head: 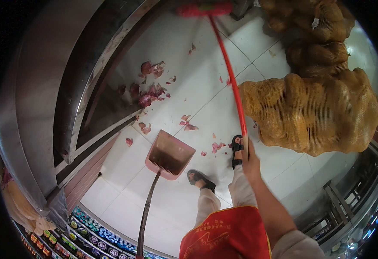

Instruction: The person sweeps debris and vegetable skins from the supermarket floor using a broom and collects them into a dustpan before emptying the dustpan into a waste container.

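My right hand (251,165) is closed around the red handle (229,71) of a broom. The broom's red head (205,9), slightly blurred, is at the far end of the tiled floor. My left hand is out of view. A pink dustpan (177,144) rests on the floor in front of my feet, its dark handle (147,210) running down to the bottom edge. Between dustpan and broom head lie loose purple onion skins (189,126). A larger heap of onion skins and pieces (150,94) is at the left, by the metal stand.
A stainless-steel stand (36,97) with a low bar runs along the left. Mesh sacks of brown root vegetables (309,113) lie on the right, with more sacks behind. Stocked shelves (101,239) are at lower left. A dark rack (338,200) stands at lower right.
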